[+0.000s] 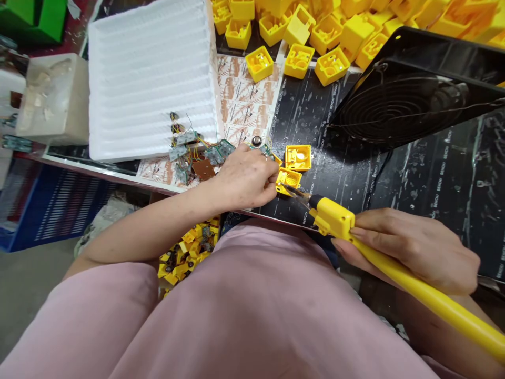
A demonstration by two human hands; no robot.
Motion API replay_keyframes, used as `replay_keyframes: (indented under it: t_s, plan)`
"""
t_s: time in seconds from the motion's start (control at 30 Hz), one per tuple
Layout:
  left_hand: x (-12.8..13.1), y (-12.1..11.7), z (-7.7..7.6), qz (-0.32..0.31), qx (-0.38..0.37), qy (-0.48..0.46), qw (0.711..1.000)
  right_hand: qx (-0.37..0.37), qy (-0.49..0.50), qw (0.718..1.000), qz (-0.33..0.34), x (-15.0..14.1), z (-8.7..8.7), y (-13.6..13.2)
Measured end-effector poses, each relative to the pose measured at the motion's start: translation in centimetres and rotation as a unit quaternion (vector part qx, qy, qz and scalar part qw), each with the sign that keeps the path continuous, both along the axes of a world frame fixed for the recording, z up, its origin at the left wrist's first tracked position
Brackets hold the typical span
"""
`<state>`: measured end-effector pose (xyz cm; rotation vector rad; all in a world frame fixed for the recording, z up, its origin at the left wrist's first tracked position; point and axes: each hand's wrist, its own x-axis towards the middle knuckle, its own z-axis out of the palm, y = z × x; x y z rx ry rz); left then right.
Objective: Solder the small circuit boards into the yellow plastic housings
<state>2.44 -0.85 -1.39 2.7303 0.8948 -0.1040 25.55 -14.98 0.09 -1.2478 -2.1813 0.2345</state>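
Note:
My left hand (252, 176) is closed at the left edge of a small yellow plastic case (292, 178), its fingertips partly hidden. In my right hand (418, 245) is a yellow soldering iron (335, 216), with its black collar and thin metal tip pointing left into that case. A second open yellow case (298, 157) lies just behind the first. Beside my left wrist are green circuit boards (215, 155) with coloured wires and a brown board (203, 169). A small round part (256, 140) lies beyond my left knuckles.
A white ribbed foam tray (153, 79) stands back left. Yellow cases (299, 60) are heaped at the back. A black fan (406, 100) stands on the right of the black bench top (414, 184). Below the front edge are yellow parts (189, 247) and a blue crate (59, 205).

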Motion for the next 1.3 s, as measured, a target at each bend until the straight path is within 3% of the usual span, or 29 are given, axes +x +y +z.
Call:
replay_keyframes:
  t_s: [0.37, 0.63, 0.83, 0.97, 1.17, 1.3]
  plan:
    - [-0.1, 0.1, 0.2, -0.009, -0.006, -0.002, 1.000, -0.027, 0.017, 0.999, -0.025, 0.3, -0.5, -0.7]
    - [0.1, 0.1, -0.2, -0.004, -0.008, -0.012, 1.000, -0.030, 0.012, 0.999, 0.026, 0.6, -0.4, -0.6]
    - [0.3, 0.1, -0.2, -0.003, -0.003, -0.004, 1.000, 0.022, 0.023, 0.997, 0.071, 1.1, 0.7, 0.1]
    - [0.3, 0.0, -0.2, -0.001, -0.001, -0.007, 1.000, -0.001, -0.008, 1.000, 0.016, 1.7, 1.1, -0.4]
    - [0.2, 0.1, -0.4, -0.001, 0.000, -0.014, 1.000, -0.001, 0.037, 0.998, -0.048, 1.2, -0.8, -1.1]
    - [0.3, 0.0, -0.4, -0.003, 0.000, -0.015, 1.000, -0.001, 0.076, 0.996, -0.049, 0.9, -1.3, -1.0]
